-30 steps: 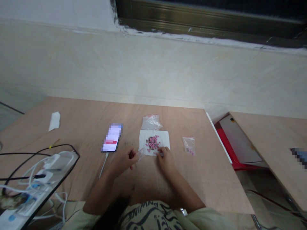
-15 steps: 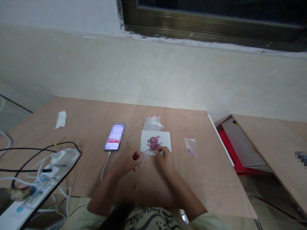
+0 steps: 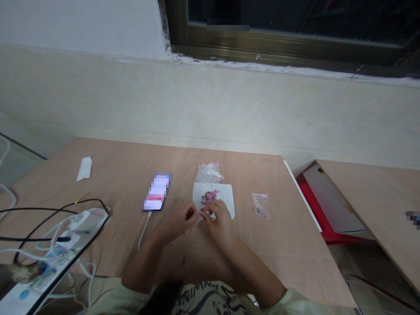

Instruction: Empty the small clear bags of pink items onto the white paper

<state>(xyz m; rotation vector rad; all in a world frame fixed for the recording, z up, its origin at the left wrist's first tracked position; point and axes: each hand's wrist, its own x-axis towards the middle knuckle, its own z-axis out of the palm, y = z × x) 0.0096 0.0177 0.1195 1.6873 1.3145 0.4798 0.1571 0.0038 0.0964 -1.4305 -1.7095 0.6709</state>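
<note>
Pink and dark beads lie in a small pile on a white sheet of paper. Just in front of the paper's left corner, my left hand is closed in a pinch. What it holds is too small to make out. My right hand reaches over the near edge of the paper, thumb and forefinger pinched close to the left fingertips. Whatever sits between those fingers is also too small to name.
Behind the paper is a clear plastic bag; to its right, a small zip bag holds a few beads. A phone with a white cable lies left. A power strip with tangled cords fills the near left. A white scrap lies farther back.
My right hand has left the bead pile and moved left and toward me, up to the left fingertips. My left hand stays nearly in place. The view has tilted slightly upward.
</note>
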